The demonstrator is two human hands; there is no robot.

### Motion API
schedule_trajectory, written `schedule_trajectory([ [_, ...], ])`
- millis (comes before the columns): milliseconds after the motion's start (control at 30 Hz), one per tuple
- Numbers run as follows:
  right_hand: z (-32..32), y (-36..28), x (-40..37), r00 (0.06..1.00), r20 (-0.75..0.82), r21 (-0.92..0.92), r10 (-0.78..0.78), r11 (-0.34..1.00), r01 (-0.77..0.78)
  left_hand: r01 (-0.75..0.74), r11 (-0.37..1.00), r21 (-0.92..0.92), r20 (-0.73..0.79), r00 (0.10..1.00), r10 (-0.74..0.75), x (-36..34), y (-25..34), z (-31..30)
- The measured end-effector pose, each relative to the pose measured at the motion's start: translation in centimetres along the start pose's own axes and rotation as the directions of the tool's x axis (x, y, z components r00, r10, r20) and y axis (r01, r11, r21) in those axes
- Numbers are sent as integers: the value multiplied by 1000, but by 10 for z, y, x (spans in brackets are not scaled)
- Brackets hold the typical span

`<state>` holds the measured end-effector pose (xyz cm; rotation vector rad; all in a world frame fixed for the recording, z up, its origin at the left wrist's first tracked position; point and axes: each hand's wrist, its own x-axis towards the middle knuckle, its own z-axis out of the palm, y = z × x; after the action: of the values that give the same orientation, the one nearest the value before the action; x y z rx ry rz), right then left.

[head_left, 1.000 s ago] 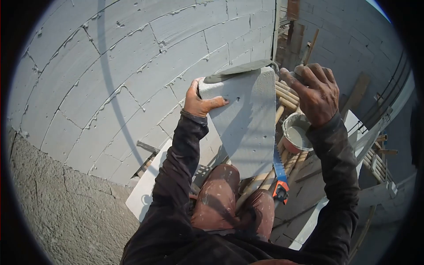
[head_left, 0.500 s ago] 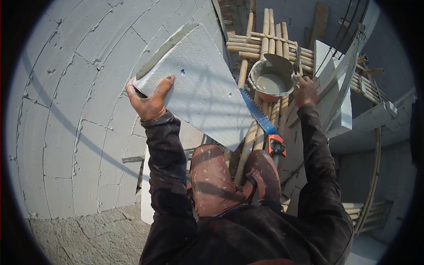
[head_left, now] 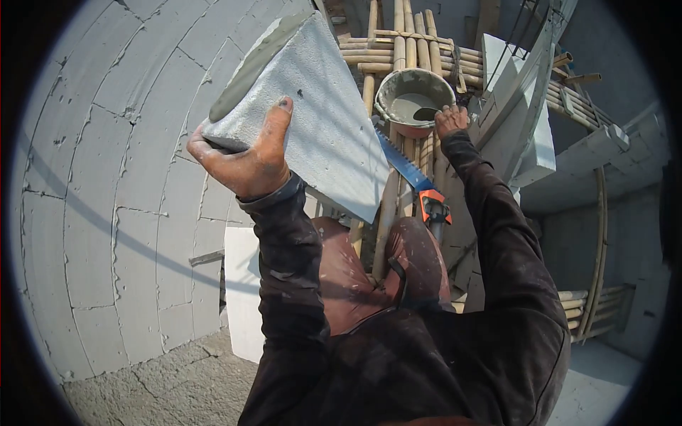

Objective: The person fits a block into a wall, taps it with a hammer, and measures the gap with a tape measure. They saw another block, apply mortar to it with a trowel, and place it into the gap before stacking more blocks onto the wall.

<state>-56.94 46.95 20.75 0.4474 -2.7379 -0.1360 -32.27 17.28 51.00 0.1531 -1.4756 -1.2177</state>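
My left hand [head_left: 249, 153] grips the lower left corner of a white block [head_left: 320, 113], its thumb on the broad face. Grey mortar [head_left: 259, 64] coats the block's narrow upper left side. My right hand [head_left: 451, 121] is closed on a trowel [head_left: 425, 113], whose dark blade dips into a bucket [head_left: 415, 96] holding grey mortar. Between the block and my knees lies a saw [head_left: 408, 167] with a blue blade and an orange and black handle, resting on bamboo poles; the block's edge is beside its tip.
A wall of grey blocks [head_left: 128, 177] curves along the left. Bamboo poles [head_left: 419, 42] run under the bucket and across the top. More white blocks [head_left: 536, 135] and a wooden beam [head_left: 529, 99] stand at the right. Rough concrete [head_left: 163, 383] lies at the lower left.
The trowel has gone from upright at the bucket's right rim down into the bucket, with my right hand lower beside it. The view has shifted, and the block is tilted more steeply.
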Motion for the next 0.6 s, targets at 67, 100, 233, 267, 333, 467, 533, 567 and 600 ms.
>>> schedule_trajectory([
  [67,-3,8,1,996,-9,-15,-85,996,84,27,999,43,-31,999,-26,0,3,3],
  [100,-5,12,3,992,-8,-50,-127,991,127,24,999,34,-32,999,-23,2,1,4],
  [233,-4,23,-6,984,-70,-109,-164,982,156,-16,1000,20,-5,1000,16,4,-3,-1],
  [267,-2,27,-5,986,-77,-136,-148,981,137,6,1000,8,-8,1000,-6,4,-2,-1],
  [333,-4,31,-3,994,39,-172,-102,979,107,9,999,33,-16,1000,-8,7,-5,-4],
  [467,-53,12,-16,998,37,-41,41,998,-39,-39,999,14,-32,999,40,9,-15,-3],
  [533,-96,-30,-43,960,-208,467,185,882,-69,-42,999,-4,-72,997,41,7,-11,0],
  [567,-127,-57,-62,949,-278,633,148,771,66,-43,998,44,-110,993,47,6,-10,3],
  [600,-156,-89,-85,927,-352,760,129,618,203,-44,995,90,-148,987,57,5,-8,6],
])
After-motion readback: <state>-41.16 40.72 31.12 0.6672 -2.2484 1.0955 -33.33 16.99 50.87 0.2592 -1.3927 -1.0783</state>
